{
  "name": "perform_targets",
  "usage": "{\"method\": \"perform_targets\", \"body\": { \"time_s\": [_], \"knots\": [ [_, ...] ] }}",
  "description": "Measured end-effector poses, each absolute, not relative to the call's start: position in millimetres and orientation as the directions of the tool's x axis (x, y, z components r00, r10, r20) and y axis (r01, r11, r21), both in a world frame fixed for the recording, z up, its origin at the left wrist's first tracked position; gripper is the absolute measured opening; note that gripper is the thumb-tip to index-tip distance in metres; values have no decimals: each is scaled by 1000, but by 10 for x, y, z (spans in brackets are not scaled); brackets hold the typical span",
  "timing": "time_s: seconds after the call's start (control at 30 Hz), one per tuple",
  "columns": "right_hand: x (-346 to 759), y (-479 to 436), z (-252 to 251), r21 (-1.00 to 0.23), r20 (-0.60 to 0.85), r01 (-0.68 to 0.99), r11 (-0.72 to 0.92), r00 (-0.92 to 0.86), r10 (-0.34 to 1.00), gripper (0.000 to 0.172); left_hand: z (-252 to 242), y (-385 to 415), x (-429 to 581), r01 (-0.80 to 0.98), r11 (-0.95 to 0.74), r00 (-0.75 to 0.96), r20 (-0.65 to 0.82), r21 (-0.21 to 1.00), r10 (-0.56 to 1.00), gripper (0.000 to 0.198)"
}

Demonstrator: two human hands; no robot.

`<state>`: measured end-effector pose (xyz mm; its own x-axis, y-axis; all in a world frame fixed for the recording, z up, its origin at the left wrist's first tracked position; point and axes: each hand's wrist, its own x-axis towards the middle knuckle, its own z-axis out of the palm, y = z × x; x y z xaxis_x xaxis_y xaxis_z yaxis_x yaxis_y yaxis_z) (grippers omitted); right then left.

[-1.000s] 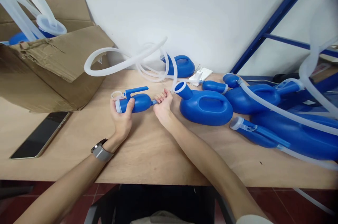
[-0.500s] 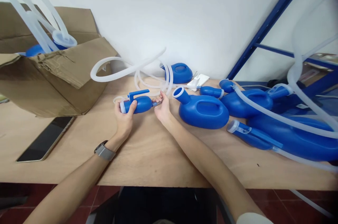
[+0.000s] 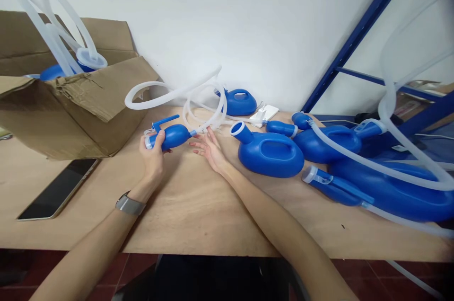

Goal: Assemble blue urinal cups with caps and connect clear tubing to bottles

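Note:
My left hand [image 3: 153, 152] is wrapped round a blue bulb-shaped urinal head [image 3: 175, 137], thumb on top. The head has a white rim at its left end, a thin blue handle [image 3: 166, 121] sticking up at a slant, and a narrow nozzle [image 3: 193, 133] pointing right. Just right of the nozzle, my right hand [image 3: 212, 152] has its fingers spread, palm partly up. A translucent tube [image 3: 170, 97] loops behind both hands; its near end lies by the nozzle and right fingertips. Whether the tube is joined to the nozzle I cannot tell.
A blue urinal bottle [image 3: 271, 155] stands right of my right arm; several more blue bottles and heads with tubes lie farther right. At left are a cardboard box [image 3: 71, 123] holding tubes and a phone [image 3: 58, 190]. A white charger [image 3: 264, 115] lies near the wall.
My left hand has moved left with the urinal head, whose handle now slants more steeply. My right hand has let go near the nozzle and spread its fingers.

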<state>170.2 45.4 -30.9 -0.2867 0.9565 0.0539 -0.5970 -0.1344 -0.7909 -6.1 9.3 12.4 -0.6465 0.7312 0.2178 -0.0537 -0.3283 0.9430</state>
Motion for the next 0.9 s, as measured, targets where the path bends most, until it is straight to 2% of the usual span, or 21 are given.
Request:
{"method": "perform_targets", "body": {
  "time_s": [0.1, 0.27, 0.47, 0.7, 0.9],
  "knots": [
    [1695, 488, -326, -819, 36, -563, -106, -235, 971, 48, 147, 73, -41, -49, -325, -646, 218, 944, 732, 51],
    [1678, 554, -353, -850, 7, -522, -70, -144, 990, 43, 151, 49, -25, -38, -325, -619, 233, 945, 750, 50],
    [1656, 558, -368, -891, 21, -450, -57, -166, 986, 44, 135, 52, -23, -24, -332, -591, 254, 943, 765, 51],
    [1600, 562, -440, -966, 47, -260, -6, -199, 979, 45, 102, 79, -50, 3, -319, -583, 261, 948, 770, 50],
    [1608, 542, -422, -972, 58, -236, -9, -273, 960, 41, 93, 84, -62, 1, -326, -575, 268, 945, 773, 47]
  ]
}}
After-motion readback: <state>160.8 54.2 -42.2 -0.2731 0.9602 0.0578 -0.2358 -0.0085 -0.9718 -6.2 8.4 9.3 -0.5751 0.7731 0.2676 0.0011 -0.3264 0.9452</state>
